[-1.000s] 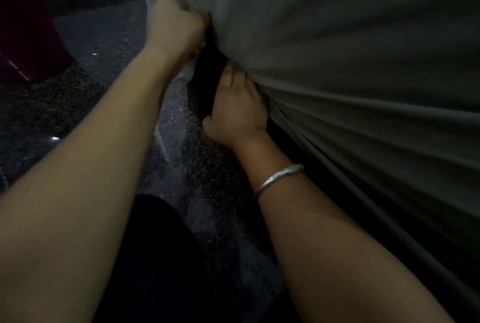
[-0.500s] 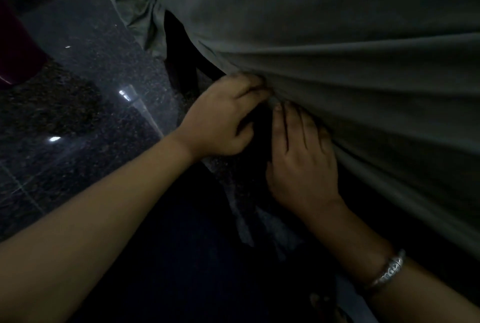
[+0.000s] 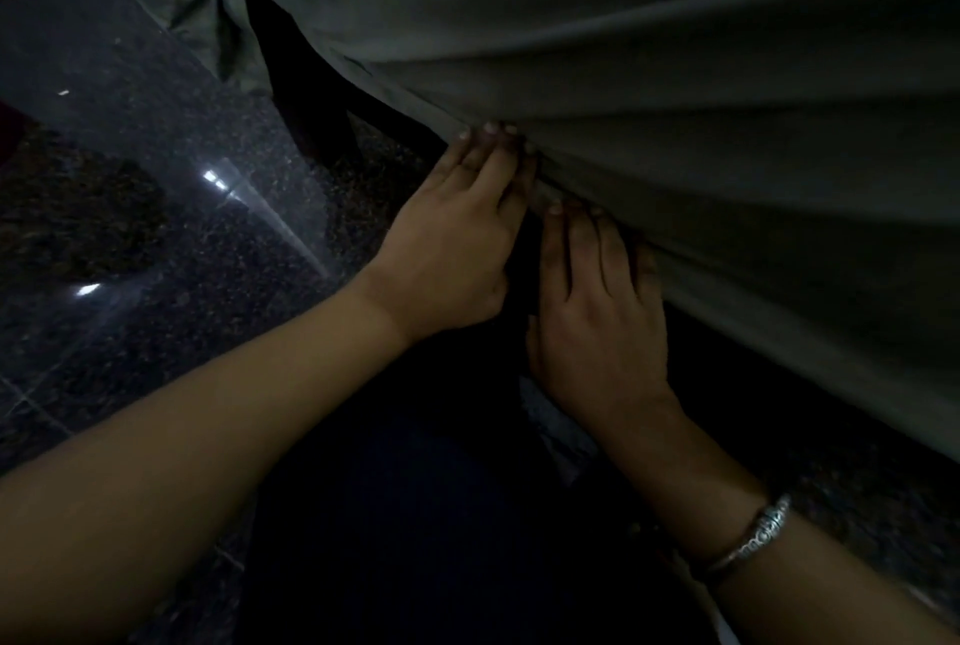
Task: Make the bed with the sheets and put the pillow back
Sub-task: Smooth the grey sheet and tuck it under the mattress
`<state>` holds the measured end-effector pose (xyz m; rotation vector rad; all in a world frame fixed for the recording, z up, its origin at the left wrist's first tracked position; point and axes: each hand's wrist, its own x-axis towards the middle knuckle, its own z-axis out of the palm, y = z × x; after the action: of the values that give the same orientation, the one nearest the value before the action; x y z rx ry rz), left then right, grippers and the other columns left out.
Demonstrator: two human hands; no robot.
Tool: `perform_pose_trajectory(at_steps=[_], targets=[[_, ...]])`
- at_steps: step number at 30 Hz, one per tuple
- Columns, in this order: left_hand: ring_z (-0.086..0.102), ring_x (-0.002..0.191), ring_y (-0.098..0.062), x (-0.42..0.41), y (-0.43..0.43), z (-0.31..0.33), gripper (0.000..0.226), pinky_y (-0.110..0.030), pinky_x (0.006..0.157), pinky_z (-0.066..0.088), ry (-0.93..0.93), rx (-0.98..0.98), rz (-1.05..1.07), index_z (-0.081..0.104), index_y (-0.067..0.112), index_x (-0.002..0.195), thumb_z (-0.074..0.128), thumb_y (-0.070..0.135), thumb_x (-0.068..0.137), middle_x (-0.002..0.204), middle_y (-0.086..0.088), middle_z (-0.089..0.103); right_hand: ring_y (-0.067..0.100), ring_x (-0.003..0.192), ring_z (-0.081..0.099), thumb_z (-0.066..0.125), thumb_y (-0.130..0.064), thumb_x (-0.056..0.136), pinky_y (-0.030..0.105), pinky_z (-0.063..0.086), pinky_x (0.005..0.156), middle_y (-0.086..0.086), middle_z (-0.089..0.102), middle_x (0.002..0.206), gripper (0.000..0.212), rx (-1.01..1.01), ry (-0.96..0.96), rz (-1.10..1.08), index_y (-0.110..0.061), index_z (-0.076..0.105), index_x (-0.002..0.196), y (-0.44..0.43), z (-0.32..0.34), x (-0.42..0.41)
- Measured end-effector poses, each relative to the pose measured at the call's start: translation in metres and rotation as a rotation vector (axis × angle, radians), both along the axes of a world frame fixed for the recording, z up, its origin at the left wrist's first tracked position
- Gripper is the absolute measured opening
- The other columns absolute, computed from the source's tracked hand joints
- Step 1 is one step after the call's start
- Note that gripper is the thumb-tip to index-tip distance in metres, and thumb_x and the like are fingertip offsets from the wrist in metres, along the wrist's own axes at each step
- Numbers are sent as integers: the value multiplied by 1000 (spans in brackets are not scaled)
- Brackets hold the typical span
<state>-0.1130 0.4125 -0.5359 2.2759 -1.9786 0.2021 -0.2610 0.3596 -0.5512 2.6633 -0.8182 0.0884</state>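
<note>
So a second earlier the left hand (image 3: pixel 457 249) was balled up on the sheet (image 3: pixel 675 73) right at the bed's corner, with the right hand (image 3: pixel 597 312) pushing in just below it. By this moment both hands had slid away from that corner and along the side of the bed. The bunched corner (image 3: pixel 197 10) hung off to the upper left, next to a dark bed leg (image 3: pixel 311 99).

The left hand had let go of its fistful too. Half a second before, its fingers were curled at the hem; now they lay pretty much straight, tips pressed into the sheet's lower edge. The right hand sat just beside it, fingers flat and tips pushed in under the fold. Neither hand held anything, both were just pressing cloth.

The sheet itself was draped over the side of the bed, pulled into long creases running right from the hands. Dark floor (image 3: pixel 156 229) underneath.

My read: the corner was dealt with and this was the side tuck getting started. Plenty of hem to the right looked untucked. No pillow in view, so that part wasn't done yet.
</note>
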Motion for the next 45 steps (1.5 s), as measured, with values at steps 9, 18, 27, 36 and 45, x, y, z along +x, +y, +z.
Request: perform_pose_trajectory(at_steps=[9,18,27,36,45], targets=[[51,110,-43,4,8,-4,67,-47,104,36,-61,-58,-32,47,-7,131,53,25,72,123,-28,53,34,124,45,47,-33,71,48,32,104,21,44,140,82,120,-26,-30,6,31,142,-3,-4,-4],[43,126,-43,-11,4,-9,78,-48,112,27,60,44,-173,41,-12,134,56,22,65,134,-32,44,28,99,61,61,-25,74,35,35,88,12,63,119,64,82,-205,-8,-4,49,133,-24,-5,0],[60,82,-39,4,-27,13,68,-35,79,38,110,86,-216,46,-5,117,46,31,59,97,-26,62,36,91,63,74,-30,68,34,51,67,19,63,109,67,468,-134,-47,-1,52,124,-46,27,15],[61,72,-36,4,-32,15,68,-33,70,50,20,129,-241,57,-1,103,47,46,56,85,-20,63,35,98,64,65,-21,68,36,52,79,22,60,123,69,324,-207,11,3,50,131,-32,18,-15],[58,98,-36,-18,-46,31,49,-38,74,43,-51,230,-69,51,6,116,57,40,82,109,-18,58,34,79,63,67,-23,56,34,49,70,20,64,92,61,170,-95,-220,3,60,111,-28,16,-16]])
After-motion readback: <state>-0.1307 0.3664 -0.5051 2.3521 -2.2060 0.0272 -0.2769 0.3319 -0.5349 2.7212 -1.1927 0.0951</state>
